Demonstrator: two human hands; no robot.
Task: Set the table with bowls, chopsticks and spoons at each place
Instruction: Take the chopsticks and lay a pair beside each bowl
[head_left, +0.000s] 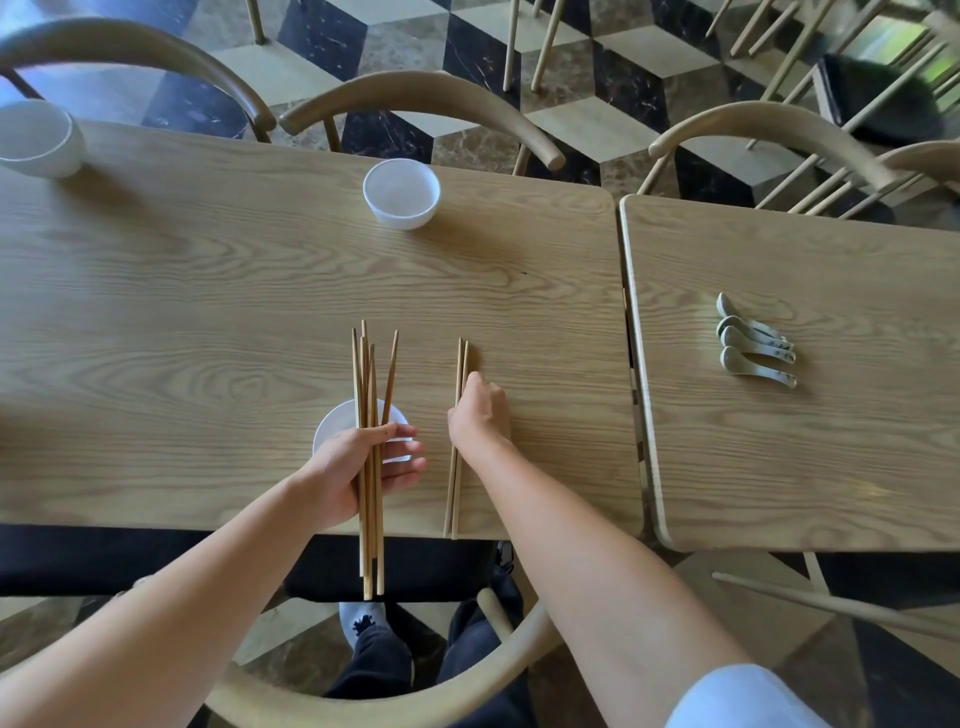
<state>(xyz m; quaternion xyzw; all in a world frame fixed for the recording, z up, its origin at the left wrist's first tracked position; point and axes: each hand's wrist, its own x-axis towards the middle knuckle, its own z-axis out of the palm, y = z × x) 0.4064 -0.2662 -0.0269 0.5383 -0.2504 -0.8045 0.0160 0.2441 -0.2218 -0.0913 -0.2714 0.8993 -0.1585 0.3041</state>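
My left hand (358, 470) grips a bundle of several wooden chopsticks (370, 374), held above a white bowl (332, 423) near the table's front edge. To the right of that bowl a pair of chopsticks (461, 364) lies flat on the wooden table (208, 312). My right hand (480, 413) rests on that pair, fingers curled down over it. A second white bowl (401, 193) stands at the far edge, and a third bowl (36, 136) at the far left. Several ceramic spoons (754, 340) lie together on the adjoining table (805, 441) to the right.
Curved wooden chairs (421, 101) stand along the far side, and another chair (467, 691) is below me at the near side. A narrow gap (631, 364) separates the two tables. The floor has a black, beige and brown cube pattern.
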